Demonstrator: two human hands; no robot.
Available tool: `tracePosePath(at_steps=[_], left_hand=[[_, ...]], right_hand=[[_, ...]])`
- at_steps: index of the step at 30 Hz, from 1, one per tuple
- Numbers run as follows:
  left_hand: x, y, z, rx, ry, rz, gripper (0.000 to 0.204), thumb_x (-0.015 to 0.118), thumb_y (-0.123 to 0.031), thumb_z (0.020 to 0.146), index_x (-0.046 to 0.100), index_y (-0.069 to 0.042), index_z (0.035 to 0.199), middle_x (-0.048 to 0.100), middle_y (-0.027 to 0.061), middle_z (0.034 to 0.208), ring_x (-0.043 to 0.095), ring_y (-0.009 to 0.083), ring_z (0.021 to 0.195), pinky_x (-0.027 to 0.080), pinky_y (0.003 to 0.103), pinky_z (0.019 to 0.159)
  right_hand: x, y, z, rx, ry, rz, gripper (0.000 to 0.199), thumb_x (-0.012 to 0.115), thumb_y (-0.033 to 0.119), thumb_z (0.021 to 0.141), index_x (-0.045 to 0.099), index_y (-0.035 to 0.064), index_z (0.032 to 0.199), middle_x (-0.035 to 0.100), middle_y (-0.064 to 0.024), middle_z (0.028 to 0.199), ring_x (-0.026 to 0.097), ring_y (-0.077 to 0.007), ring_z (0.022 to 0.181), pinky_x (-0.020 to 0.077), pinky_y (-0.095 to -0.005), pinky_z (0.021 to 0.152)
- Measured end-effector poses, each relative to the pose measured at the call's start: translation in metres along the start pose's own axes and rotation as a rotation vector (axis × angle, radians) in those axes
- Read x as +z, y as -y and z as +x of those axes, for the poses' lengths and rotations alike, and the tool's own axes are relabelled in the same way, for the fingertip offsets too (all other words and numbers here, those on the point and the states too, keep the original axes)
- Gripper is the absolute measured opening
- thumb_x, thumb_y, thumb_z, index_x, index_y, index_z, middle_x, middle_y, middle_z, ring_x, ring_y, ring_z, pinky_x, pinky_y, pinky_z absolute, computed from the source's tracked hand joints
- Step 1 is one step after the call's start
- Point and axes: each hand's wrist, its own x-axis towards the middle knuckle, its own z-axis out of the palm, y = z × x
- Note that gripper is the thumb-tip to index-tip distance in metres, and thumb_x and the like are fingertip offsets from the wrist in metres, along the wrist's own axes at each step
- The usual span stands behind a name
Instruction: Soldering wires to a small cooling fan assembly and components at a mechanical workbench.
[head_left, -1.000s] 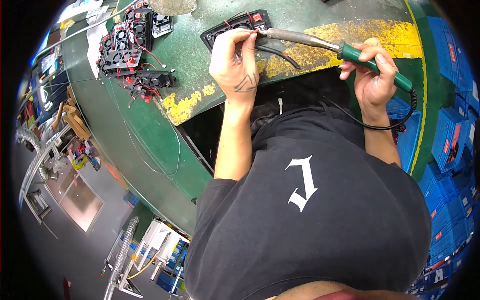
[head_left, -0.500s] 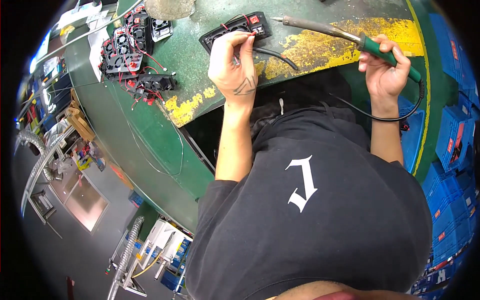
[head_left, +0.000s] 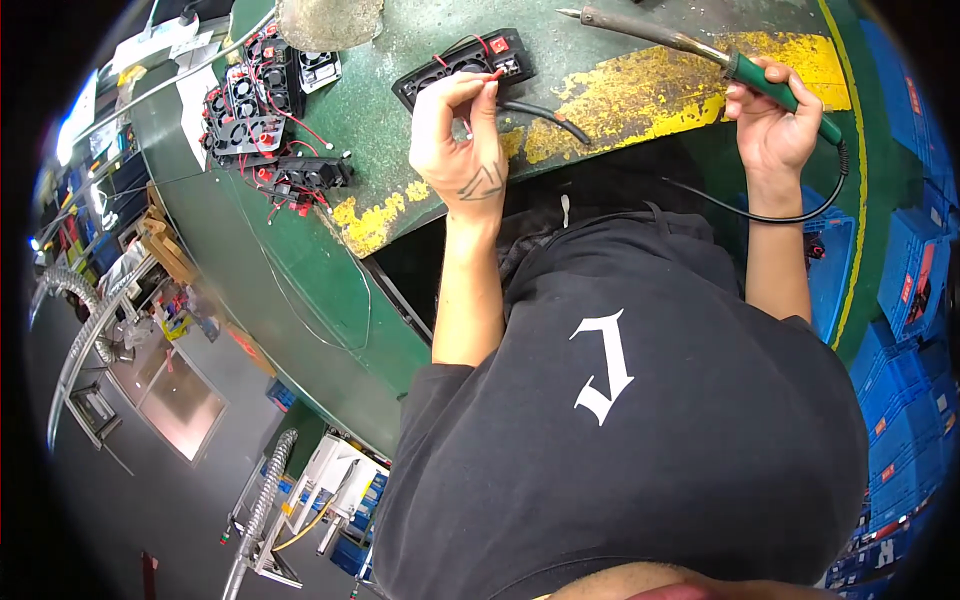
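Over the near edge of the green bench, my left hand [head_left: 460, 150] pinches a small red wire end [head_left: 495, 76] between thumb and forefinger. It is right beside a black fan unit [head_left: 512, 48] with red wires and a red switch-like part, and partly covers it. A black cable [head_left: 548, 113] runs from near that unit towards the bench edge. My right hand [head_left: 780, 132] is closed around the green handle of a soldering iron [head_left: 765, 80]. The iron's metal tip points left and away from me, apart from the fan unit.
Several black fan units [head_left: 245, 110] with red wires lie piled at the left of the bench. A dull rounded plate [head_left: 330, 20] is at the far edge of view. Stacked blue crates [head_left: 905, 270] stand at the right. The iron's black cord [head_left: 800, 215] loops below my right hand.
The soldering iron has risen slightly in view, its tip a little farther from the fan unit. My left hand keeps its pinch next to the unit.
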Motion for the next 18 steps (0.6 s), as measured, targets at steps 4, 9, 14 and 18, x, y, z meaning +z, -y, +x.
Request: tracePosePath(at_steps=[4, 9, 14, 18], left_hand=[[0.001, -0.007, 0.001, 0.017, 0.019, 0.041, 0.009, 0.071, 0.005, 0.085, 0.066, 0.001, 0.091, 0.069, 0.0116, 0.09, 0.066, 0.0183, 0.081, 0.054, 0.027, 0.071], [-0.005, -0.002, -0.002, 0.003, 0.056, 0.071, 0.011, 0.071, 0.005, 0.087, 0.063, 0.002, 0.094, 0.069, 0.0123, 0.097, 0.068, 0.0174, 0.086, 0.056, 0.027, 0.077], [-0.005, -0.001, -0.004, -0.015, 0.095, 0.047, 0.014, 0.069, 0.004, 0.089, 0.06, 0.001, 0.099, 0.069, 0.0135, 0.101, 0.067, 0.0162, 0.089, 0.056, 0.027, 0.079], [-0.003, -0.003, -0.004, -0.1, 0.007, -0.029, 0.01, 0.071, 0.004, 0.087, 0.064, 0.001, 0.093, 0.069, 0.0114, 0.094, 0.068, 0.0156, 0.082, 0.056, 0.027, 0.075]], right_hand=[[0.003, -0.002, 0.001, -0.028, -0.03, -0.052, 0.034, 0.043, 0.029, 0.096, 0.063, 0.0025, 0.092, 0.066, -0.0176, 0.108, 0.068, -0.0319, 0.076, 0.0536, -0.0398, 0.059], [0.001, -0.005, 0.003, -0.049, 0.01, -0.042, 0.034, 0.043, 0.029, 0.096, 0.064, 0.0023, 0.092, 0.066, -0.0181, 0.11, 0.068, -0.0323, 0.075, 0.0541, -0.0394, 0.057], [-0.014, -0.003, 0.002, -0.079, -0.042, -0.05, 0.035, 0.042, 0.029, 0.096, 0.064, 0.0025, 0.092, 0.066, -0.018, 0.109, 0.068, -0.0319, 0.075, 0.0542, -0.0388, 0.056], [-0.013, -0.005, 0.002, -0.076, 0.02, -0.043, 0.035, 0.042, 0.029, 0.096, 0.064, 0.0023, 0.093, 0.066, -0.0181, 0.109, 0.068, -0.0315, 0.076, 0.0541, -0.0386, 0.056]])
